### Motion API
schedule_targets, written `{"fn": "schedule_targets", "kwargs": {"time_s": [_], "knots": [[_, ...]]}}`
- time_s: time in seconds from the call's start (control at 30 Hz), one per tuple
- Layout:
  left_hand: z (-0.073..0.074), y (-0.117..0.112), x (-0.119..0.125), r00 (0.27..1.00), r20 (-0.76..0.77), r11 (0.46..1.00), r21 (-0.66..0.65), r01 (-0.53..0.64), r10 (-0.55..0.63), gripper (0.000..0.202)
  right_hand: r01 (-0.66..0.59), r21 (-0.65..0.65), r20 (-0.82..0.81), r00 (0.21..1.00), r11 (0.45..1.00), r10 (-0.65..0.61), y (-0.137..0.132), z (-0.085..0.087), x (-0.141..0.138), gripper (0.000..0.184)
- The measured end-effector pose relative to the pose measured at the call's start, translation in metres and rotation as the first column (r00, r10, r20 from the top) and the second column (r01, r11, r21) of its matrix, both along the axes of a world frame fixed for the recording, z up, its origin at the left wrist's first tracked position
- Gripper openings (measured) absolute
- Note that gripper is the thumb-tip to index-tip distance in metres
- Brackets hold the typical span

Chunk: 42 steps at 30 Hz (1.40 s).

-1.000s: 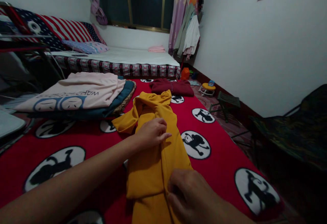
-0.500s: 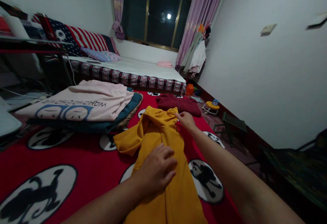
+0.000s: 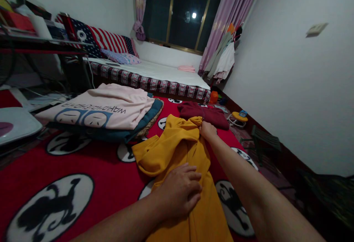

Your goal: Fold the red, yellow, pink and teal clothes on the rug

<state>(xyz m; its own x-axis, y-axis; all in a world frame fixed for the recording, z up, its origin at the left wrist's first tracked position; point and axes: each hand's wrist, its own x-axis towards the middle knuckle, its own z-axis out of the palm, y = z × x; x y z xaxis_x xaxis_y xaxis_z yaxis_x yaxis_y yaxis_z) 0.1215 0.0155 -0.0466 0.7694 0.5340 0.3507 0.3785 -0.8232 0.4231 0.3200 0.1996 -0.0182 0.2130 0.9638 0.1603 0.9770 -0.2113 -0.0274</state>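
A mustard-yellow garment (image 3: 212, 212) lies lengthwise in front of me on a red blanket (image 3: 110, 183), one sleeve (image 3: 149, 157) sticking out to the left. My left hand (image 3: 181, 185) rests on its middle, fingers slightly bent and lying on the cloth without grasping it. At the far right edge, my right hand (image 3: 208, 129) has its fingers closed on the bunched upper part of the garment, which is lifted a little there. Just beyond that hand lies a folded maroon garment (image 3: 203, 114).
To the left sits a stack of folded clothes, a pale pink printed shirt (image 3: 118, 100) on top. Behind are a bed (image 3: 157, 73) and a cluttered table (image 3: 41, 46). On the right stand a yellow-topped stool (image 3: 239, 116) and a dark folding stool (image 3: 265, 139) by the wall.
The right hand has closed on the yellow garment's upper edge, and the cloth there has bunched and risen. The left hand stays on the middle. The view has shifted slightly left.
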Motion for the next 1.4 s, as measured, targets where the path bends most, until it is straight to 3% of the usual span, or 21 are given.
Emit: {"fn": "schedule_targets", "kwargs": {"time_s": [0.07,0.13,0.23,0.37,0.47,0.53,0.57,0.6,0.67,0.73,0.83,0.93,1.0,1.07,1.13,1.27,1.33,1.4], "knots": [[-0.001,0.001,0.0,1.0,0.024,0.999,0.036,0.004,-0.005,0.014,-0.03,0.008,-0.003,1.0,1.0,0.03,-0.013,0.006,-0.005,0.039],[-0.003,0.001,0.002,0.998,0.058,0.998,0.067,0.014,-0.018,0.012,-0.09,0.099,-0.034,0.995,0.991,0.094,-0.031,0.007,-0.015,0.05],[-0.005,-0.002,0.003,0.99,0.143,0.996,0.09,0.001,-0.014,0.014,-0.155,0.202,-0.135,0.974,0.967,0.184,-0.065,-0.011,-0.035,0.058],[0.004,-0.002,-0.014,0.92,0.366,0.98,0.08,-0.184,0.143,0.02,-0.233,0.03,-0.109,0.966,0.972,0.235,-0.097,-0.044,-0.054,0.063],[0.017,0.012,-0.052,0.776,0.508,0.895,0.024,-0.446,0.373,0.014,-0.241,-0.017,-0.081,0.968,0.97,0.239,-0.102,-0.051,-0.056,0.066],[0.022,0.024,-0.085,0.671,0.479,0.773,-0.026,-0.634,0.566,0.026,-0.23,-0.005,-0.087,0.97,0.973,0.228,-0.103,-0.049,-0.056,0.066],[0.022,0.029,-0.101,0.674,0.4,0.742,-0.022,-0.67,0.621,0.033,-0.227,0.008,-0.089,0.97,0.974,0.227,-0.103,-0.047,-0.055,0.066],[0.022,0.031,-0.116,0.715,0.296,0.749,-0.006,-0.662,0.634,0.036,-0.225,0.023,-0.09,0.97,0.974,0.226,-0.103,-0.046,-0.055,0.065],[0.018,0.03,-0.138,0.81,0.091,0.811,0.036,-0.584,0.58,0.038,-0.224,0.054,-0.095,0.969,0.973,0.228,-0.103,-0.046,-0.055,0.064],[0.013,0.021,-0.149,0.854,-0.042,0.854,0.063,-0.516,0.519,0.034,-0.226,0.075,-0.103,0.967,0.971,0.233,-0.103,-0.047,-0.055,0.063],[0.008,0.009,-0.147,0.844,-0.087,0.848,0.073,-0.524,0.529,0.029,-0.234,0.087,-0.118,0.963,0.968,0.243,-0.103,-0.049,-0.055,0.063],[0.004,0.009,-0.139,0.836,-0.03,0.835,0.079,-0.545,0.549,0.017,-0.235,0.09,-0.125,0.962,0.968,0.245,-0.104,-0.047,-0.055,0.062],[0.005,0.011,-0.135,0.861,0.015,0.856,0.102,-0.506,0.508,0.009,-0.23,0.088,-0.126,0.962,0.969,0.24,-0.105,-0.046,-0.055,0.061],[0.015,0.01,-0.134,0.899,0.044,0.889,0.132,-0.438,0.436,0.008,-0.228,0.082,-0.131,0.963,0.97,0.238,-0.105,-0.045,-0.055,0.06],[0.036,0.003,-0.135,0.917,0.066,0.906,0.147,-0.398,0.392,0.014,-0.23,0.075,-0.145,0.96,0.97,0.239,-0.105,-0.045,-0.055,0.058],[0.084,-0.013,-0.148,0.873,-0.016,0.873,0.036,-0.486,0.487,0.021,-0.223,0.111,-0.237,0.94,0.969,0.244,-0.106,-0.043,-0.056,0.059],[0.095,-0.016,-0.16,0.839,-0.149,0.839,-0.088,-0.538,0.523,0.03,-0.225,0.155,-0.286,0.922,0.962,0.262,-0.107,-0.042,-0.056,0.057],[0.091,-0.014,-0.176,0.813,-0.274,0.783,-0.239,-0.575,0.514,0.04,-0.232,0.204,-0.329,0.899,0.951,0.29,-0.109,-0.04,-0.054,0.052]]}}
